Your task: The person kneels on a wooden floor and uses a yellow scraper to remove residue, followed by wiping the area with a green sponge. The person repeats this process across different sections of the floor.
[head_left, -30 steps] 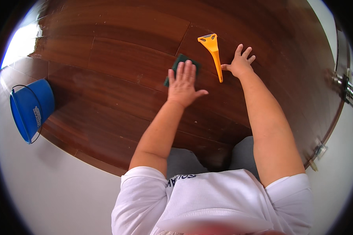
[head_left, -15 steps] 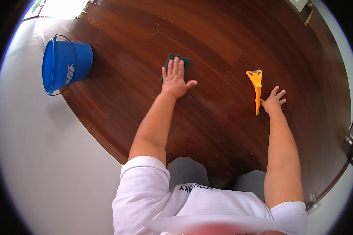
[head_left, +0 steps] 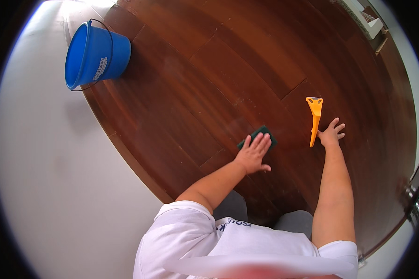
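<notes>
My left hand [head_left: 253, 156] lies flat on a dark green scouring pad [head_left: 265, 130], pressing it against the dark reddish-brown wooden floor [head_left: 181, 121]. Its fingers stretch over the pad and the thumb sticks out to the right; the palm hides part of the pad. To the right, my right hand [head_left: 331, 136] rests on the floor with fingers spread. Beside it is a yellow scraper [head_left: 315, 111], its wide head pointing away from me. The handle passes over the tip of my right thumb, and whether they touch is hard to see.
A blue bucket [head_left: 97, 56] with a thin dark handle stands at the far left by the pale wall [head_left: 51, 153]. At the far right are a whitish block-like object [head_left: 368, 24] and shiny metal parts [head_left: 413, 197]. My grey-clad knees [head_left: 295, 224] are close in front of me.
My left hand has swept the scouring pad toward me and to the right. The whole view has shifted a little; my right hand stays beside the scraper.
</notes>
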{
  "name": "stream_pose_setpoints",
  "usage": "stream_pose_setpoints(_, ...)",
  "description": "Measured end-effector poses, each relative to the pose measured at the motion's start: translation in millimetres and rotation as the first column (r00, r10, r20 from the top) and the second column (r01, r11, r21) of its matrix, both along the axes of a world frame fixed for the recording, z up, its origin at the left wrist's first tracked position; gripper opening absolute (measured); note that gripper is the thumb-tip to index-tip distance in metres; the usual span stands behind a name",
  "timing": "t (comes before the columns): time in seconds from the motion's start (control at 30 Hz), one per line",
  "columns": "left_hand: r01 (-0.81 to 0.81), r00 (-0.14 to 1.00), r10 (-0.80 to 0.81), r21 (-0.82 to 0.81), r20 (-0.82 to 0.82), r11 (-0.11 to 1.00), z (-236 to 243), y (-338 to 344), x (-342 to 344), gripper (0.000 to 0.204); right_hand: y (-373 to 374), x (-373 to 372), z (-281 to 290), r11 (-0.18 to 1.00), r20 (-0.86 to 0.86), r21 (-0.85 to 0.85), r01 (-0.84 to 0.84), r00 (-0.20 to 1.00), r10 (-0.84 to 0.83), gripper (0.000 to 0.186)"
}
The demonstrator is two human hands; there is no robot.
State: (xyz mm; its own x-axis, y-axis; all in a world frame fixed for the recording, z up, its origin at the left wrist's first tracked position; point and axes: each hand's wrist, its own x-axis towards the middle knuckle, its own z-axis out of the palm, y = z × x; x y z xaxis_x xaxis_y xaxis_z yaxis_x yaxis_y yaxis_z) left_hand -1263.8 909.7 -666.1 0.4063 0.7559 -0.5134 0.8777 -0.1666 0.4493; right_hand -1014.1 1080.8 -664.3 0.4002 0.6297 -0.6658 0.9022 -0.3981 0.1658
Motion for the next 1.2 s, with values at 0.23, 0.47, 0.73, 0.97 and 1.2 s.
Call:
stream_pose_setpoints(0.23, -0.333, 0.922, 0.345, 0.098, -0.176, 0.938, -10, -18, -93, 0.098, 0, 6, -11, 1.000, 0.068, 0.004, -0.027, 0.997, 0.027, 0.108)
stream_pose_setpoints(0.47, -0.348, 0.880, 0.400, 0.224, -0.258, 0.910, -14, 85, -210, 0.100, -3, 13, -19, 0.997, 0.075, 0.040, -0.067, 0.995, 0.064, 0.109)
stream_pose_setpoints(0.73, -0.469, 0.729, 0.616, 0.439, -0.297, 0.766, -40, 204, -336, 0.101, -9, 27, -28, 0.994, 0.051, 0.080, -0.072, 0.996, 0.068, 0.111)
stream_pose_setpoints(0.97, -0.606, 0.601, 0.761, 0.481, -0.244, 0.633, -46, 235, -390, 0.101, -11, 34, -33, 0.996, 0.032, 0.061, -0.070, 0.997, 0.068, 0.108)
stream_pose_setpoints(1.2, -0.305, 0.840, 0.423, 0.350, -0.340, 0.886, -26, 101, -275, 0.103, -9, 29, -32, 0.998, 0.022, 0.061, -0.027, 0.999, 0.026, 0.107)
